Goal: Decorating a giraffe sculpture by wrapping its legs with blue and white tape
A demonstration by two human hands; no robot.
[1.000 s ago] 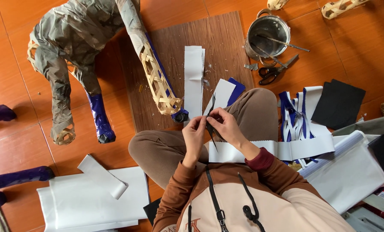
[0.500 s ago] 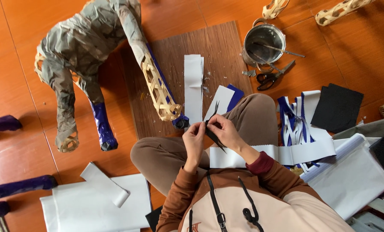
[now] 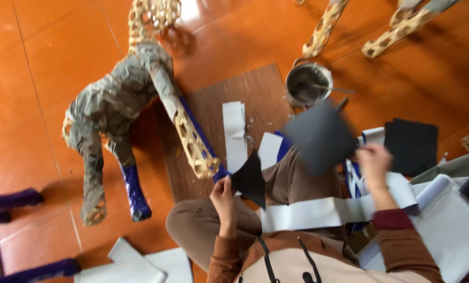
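Now we sit on the orange floor (image 3: 51, 63) with a black paper piece in each hand. Our left hand (image 3: 223, 195) pinches a small black triangle (image 3: 250, 179) by its edge, fingers pressed together on it, above our left knee. Our right hand (image 3: 373, 160) pinches a larger black sheet (image 3: 321, 136), blurred, which stands at 10 o'clock from that hand and just below the metal pot (image 3: 308, 84). A white strip (image 3: 329, 209) lies across our lap between the two hands. At 12 o'clock from the left hand a wooden board (image 3: 255, 86) lies on the floor with a white paper (image 3: 235, 133) on it. A woven animal frame (image 3: 119, 105), partly wrapped in grey paper, lies at 10 o'clock, one leg resting on the board. A stack of black sheets (image 3: 412, 147) lies at 2 o'clock from the right hand.
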